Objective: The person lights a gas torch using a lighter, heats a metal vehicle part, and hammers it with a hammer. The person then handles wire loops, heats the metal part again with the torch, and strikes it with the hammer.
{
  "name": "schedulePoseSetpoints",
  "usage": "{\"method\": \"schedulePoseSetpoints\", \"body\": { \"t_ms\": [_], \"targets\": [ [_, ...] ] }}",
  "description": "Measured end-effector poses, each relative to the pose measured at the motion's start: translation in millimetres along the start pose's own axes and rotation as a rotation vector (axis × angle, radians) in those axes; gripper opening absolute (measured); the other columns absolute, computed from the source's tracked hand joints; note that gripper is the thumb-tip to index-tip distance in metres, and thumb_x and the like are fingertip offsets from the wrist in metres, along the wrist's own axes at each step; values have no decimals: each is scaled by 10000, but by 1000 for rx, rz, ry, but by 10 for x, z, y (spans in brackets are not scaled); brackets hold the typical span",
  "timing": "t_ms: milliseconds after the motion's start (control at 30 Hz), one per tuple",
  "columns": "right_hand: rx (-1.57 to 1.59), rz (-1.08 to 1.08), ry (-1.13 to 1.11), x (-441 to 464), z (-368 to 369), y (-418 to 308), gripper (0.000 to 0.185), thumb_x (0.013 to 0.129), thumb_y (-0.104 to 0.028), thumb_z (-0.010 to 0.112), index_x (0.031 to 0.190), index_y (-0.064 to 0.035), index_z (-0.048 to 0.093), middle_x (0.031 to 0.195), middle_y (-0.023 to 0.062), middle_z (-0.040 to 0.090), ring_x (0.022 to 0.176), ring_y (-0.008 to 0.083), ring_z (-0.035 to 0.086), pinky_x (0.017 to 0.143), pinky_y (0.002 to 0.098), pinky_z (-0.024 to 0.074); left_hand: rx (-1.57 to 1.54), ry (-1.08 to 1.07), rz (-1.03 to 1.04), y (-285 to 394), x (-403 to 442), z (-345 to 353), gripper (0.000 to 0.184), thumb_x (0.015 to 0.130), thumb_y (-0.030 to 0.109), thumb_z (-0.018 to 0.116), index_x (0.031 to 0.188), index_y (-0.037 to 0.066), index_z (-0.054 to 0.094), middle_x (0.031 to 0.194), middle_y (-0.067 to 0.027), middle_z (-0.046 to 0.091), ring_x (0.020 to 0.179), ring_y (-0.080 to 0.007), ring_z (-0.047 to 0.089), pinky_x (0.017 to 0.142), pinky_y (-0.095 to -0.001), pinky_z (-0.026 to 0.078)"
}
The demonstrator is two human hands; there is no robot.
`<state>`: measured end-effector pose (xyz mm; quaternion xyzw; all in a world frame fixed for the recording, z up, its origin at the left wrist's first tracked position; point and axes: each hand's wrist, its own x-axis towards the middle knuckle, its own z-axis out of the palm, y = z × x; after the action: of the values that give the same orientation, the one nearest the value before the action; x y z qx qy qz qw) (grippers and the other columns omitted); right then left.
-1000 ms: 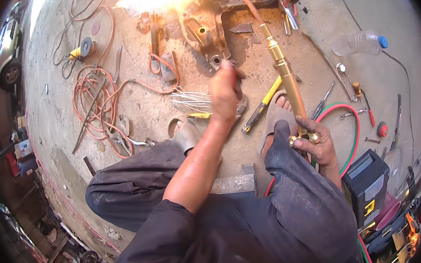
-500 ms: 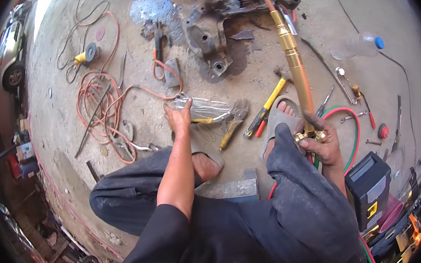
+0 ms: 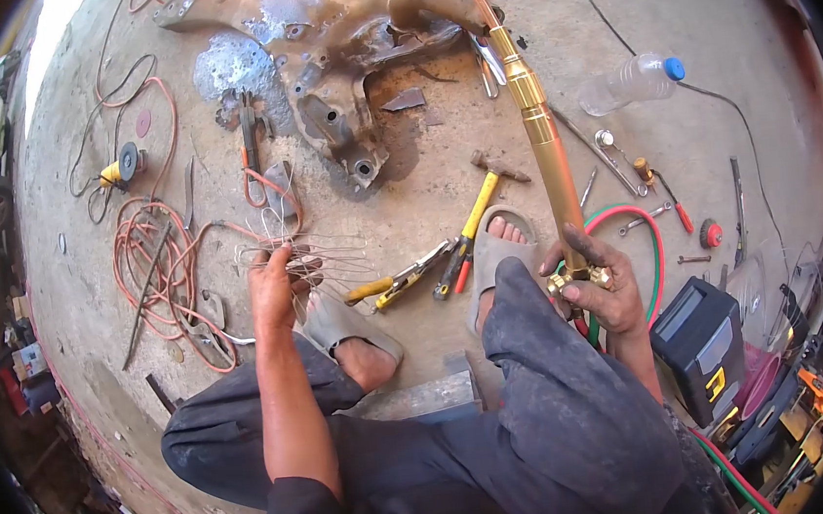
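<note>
My left hand (image 3: 282,283) is closed around a bunch of thin, pale, bent wires (image 3: 331,251) that fan out above my left sandal. In my right hand (image 3: 612,283) is a brass gas torch (image 3: 547,147), gripped near its valve knobs, its copper tube pointing up and away from me. Red and green hoses (image 3: 660,245) loop from its lower end. Between my feet lie yellow-handled pliers (image 3: 404,277). Just beyond them, a hammer (image 3: 481,212) with a yellow and black handle rests on the floor near my right sandal.
A large rusty metal frame (image 3: 330,107) lies ahead. To the left are an electrode holder (image 3: 249,139), a coiled orange cable (image 3: 152,255) and a yellow angle grinder (image 3: 122,167). On the right are a plastic bottle (image 3: 631,83), a spanner (image 3: 645,219) and a black case (image 3: 698,340).
My left hand has picked the wires up from beside the pliers, and they now spread apart in its grasp. My right hand keeps hold of the torch. The view has shifted to the right.
</note>
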<state>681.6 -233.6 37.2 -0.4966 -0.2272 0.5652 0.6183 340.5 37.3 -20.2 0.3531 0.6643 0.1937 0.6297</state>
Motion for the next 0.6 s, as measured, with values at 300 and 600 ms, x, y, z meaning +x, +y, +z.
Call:
{"method": "schedulePoseSetpoints", "body": {
  "t_ms": [300,600],
  "targets": [
    [-6,28,-4,43,42,51,745,835,11,721,1528,-145,500,1145,190,651,747,132,626,622,243,527,-155,74,-216,-74,104,-1009,169,987,149,610,1028,-14,630,867,-117,700,703,-229,711,560,-358,592],
    [-46,16,33,35,147,96,744,852,-25,739,1540,-150,482,1155,182,646,722,121,629,610,238,528,134,7,528,1051,-654,-257,360,1043,205,605,1343,11,560,1058,-106,700,816,-169,694,628,-297,563]
  ]
}}
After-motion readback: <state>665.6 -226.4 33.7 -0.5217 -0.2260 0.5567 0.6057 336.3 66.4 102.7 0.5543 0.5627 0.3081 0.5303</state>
